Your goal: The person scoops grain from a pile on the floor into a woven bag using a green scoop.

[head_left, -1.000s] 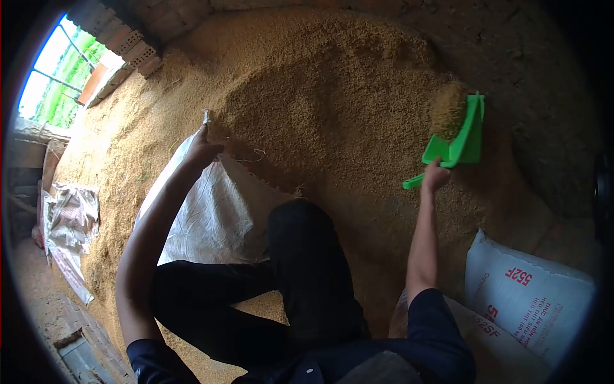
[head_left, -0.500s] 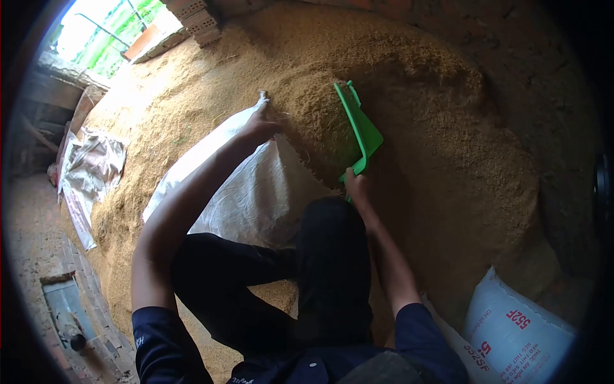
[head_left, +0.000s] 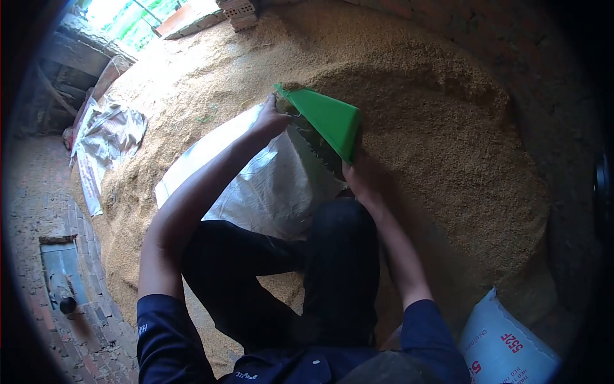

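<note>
The fingers of the left hand (head_left: 272,121) are closed on the rim of a white sack (head_left: 259,185), pinching it up near one corner; the right hand (head_left: 359,178) seems wrapped round the handle of a green scoop (head_left: 326,118), though I can't make out how those fingers sit. To my eye, this tipping goes best with the rim held high and taut, the scoop's lip well inside the mouth, and the wrist turned slowly so grain doesn't slide over the edge. The scoop is tilted over the sack's opening, its smooth, bright back turned up, so I can't see what it carries. The sack slumps just in front of the bent knees (head_left: 345,224), its woven side creased and shiny, its mouth edge frayed. Beyond spreads a broad golden-brown grain heap (head_left: 435,128), with a printed bag (head_left: 508,349) near the right elbow.
</note>
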### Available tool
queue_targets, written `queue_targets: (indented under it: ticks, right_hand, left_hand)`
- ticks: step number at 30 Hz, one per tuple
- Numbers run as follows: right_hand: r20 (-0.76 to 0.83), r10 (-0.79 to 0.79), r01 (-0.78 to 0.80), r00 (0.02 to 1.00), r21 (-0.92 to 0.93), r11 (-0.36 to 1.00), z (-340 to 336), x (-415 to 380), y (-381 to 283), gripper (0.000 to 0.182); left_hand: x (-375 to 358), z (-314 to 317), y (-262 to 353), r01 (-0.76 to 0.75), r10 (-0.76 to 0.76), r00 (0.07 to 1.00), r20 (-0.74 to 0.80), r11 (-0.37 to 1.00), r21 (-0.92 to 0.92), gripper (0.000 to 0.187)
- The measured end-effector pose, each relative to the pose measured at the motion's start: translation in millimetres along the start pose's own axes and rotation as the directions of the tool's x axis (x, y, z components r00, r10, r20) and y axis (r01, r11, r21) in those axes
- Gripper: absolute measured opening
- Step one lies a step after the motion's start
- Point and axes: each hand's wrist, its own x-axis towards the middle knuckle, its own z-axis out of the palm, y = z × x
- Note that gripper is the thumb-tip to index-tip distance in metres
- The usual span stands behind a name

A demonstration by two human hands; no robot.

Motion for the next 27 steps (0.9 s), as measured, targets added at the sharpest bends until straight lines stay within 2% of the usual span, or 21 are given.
queue_targets:
  ticks: [1,3,5,6,8,9,10,11,13,15,16,17,18,20,21,22,23,25,26,27]
  right_hand:
    - [-0.185,-0.074,0.08,0.98,0.03,0.996,-0.1,4.0,9.5,0.033]
    - [-0.366,-0.136,0.16,0.921,0.035,0.987,5.4,15.4,36.0,0.027]
    - [-0.496,-0.132,0.173,0.858,0.036,0.984,20.7,30.2,74.1,0.02]
    - [-0.574,-0.153,0.224,0.805,0.054,0.973,18.5,33.4,85.3,0.021]
    - [-0.575,-0.123,0.185,0.809,0.05,0.981,15.6,27.9,112.2,0.023]
    - [-0.574,-0.098,0.156,0.813,0.052,0.986,12.2,21.8,121.0,0.026]
    - [-0.59,-0.024,0.114,0.807,0.116,0.987,-0.7,5.8,121.7,0.031]
    - [-0.346,0.289,-0.096,0.893,0.479,0.872,29.5,7.6,165.3,0.034]
    - [-0.208,0.559,-0.284,0.803,0.691,0.665,17.8,-26.8,204.0,0.033]
    - [-0.429,0.673,-0.146,0.603,0.769,0.622,10.0,-67.4,255.2,0.033]
    - [-0.479,0.675,-0.049,0.561,0.794,0.606,-1.3,-95.5,283.1,0.032]
    - [-0.438,0.783,-0.143,0.443,0.827,0.543,-11.9,-123.9,311.4,0.031]
    - [-0.571,0.753,-0.239,0.328,0.721,0.651,-37.0,-151.9,315.3,0.03]
    - [-0.823,0.562,-0.402,0.086,0.488,0.775,-32.0,-214.8,431.7,0.033]
    - [-0.757,0.649,-0.577,-0.08,0.566,0.589,-48.6,-241.0,446.6,0.034]
    - [-0.705,0.657,-0.549,-0.266,0.671,0.498,-74.0,-246.5,418.1,0.031]
    - [-0.704,0.657,-0.552,-0.271,0.673,0.493,-90.0,-250.6,412.2,0.031]
    - [-0.449,0.634,-0.525,-0.63,0.848,0.079,-107.7,-255.8,413.3,0.029]
    - [-0.448,0.632,-0.524,-0.633,0.848,0.077,-103.1,-257.7,424.3,0.029]
    - [-0.45,0.694,-0.606,-0.562,0.795,0.025,-91.4,-256.0,438.4,0.031]
  left_hand:
    - [2.9,4.7,-4.4,-0.018,0.027,0.996,-0.09,0.995,0.096,0.085]
    - [8.1,10.7,-7.8,-0.032,0.065,0.983,-0.17,0.982,0.185,0.083]
    - [10.8,13.5,-2.1,-0.06,0.077,0.989,-0.126,0.989,0.134,0.092]
    - [12.7,14.5,1.6,-0.031,0.049,0.993,-0.108,0.986,0.161,0.09]
    - [14.4,16.5,7.5,-0.031,0.05,0.995,-0.081,0.974,0.225,0.09]
    - [14.7,18.2,8.9,-0.082,0.106,0.991,-0.077,0.96,0.267,0.09]
    - [15.5,20.0,10.0,-0.132,0.162,0.984,-0.074,0.942,0.308,0.091]
    - [16.4,21.7,11.3,-0.179,0.217,0.974,-0.07,0.92,0.349,0.091]
    - [18.7,21.8,15.7,-0.119,0.12,0.993,0.01,0.961,0.249,0.084]
    - [28.8,21.9,4.3,-0.111,0.106,0.994,0.037,0.969,0.222,0.081]
    - [30.9,21.6,0.0,-0.117,0.111,0.993,0.036,0.967,0.226,0.08]
    - [33.1,21.2,-4.7,-0.122,0.117,0.992,0.036,0.965,0.23,0.079]
    - [32.8,19.2,-3.5,-0.096,0.085,0.995,0.053,0.968,0.231,0.078]
    - [19.1,19.5,15.4,-0.002,-0.015,0.997,0.073,0.973,0.229,0.077]
    - [17.4,21.9,15.0,-0.006,-0.014,0.996,0.083,0.973,0.233,0.077]
    - [16.9,22.2,14.1,-0.024,0.005,0.997,0.08,0.971,0.238,0.081]
    - [18.1,21.3,13.6,-0.043,0.025,0.997,0.075,0.969,0.243,0.085]
    - [30.9,19.0,-1.5,-0.094,0.075,0.994,0.074,0.95,0.297,0.085]
    - [37.0,18.8,-8.6,-0.118,0.1,0.992,0.072,0.939,0.322,0.085]
    - [39.3,19.0,-10.4,-0.142,0.125,0.99,0.069,0.927,0.347,0.085]
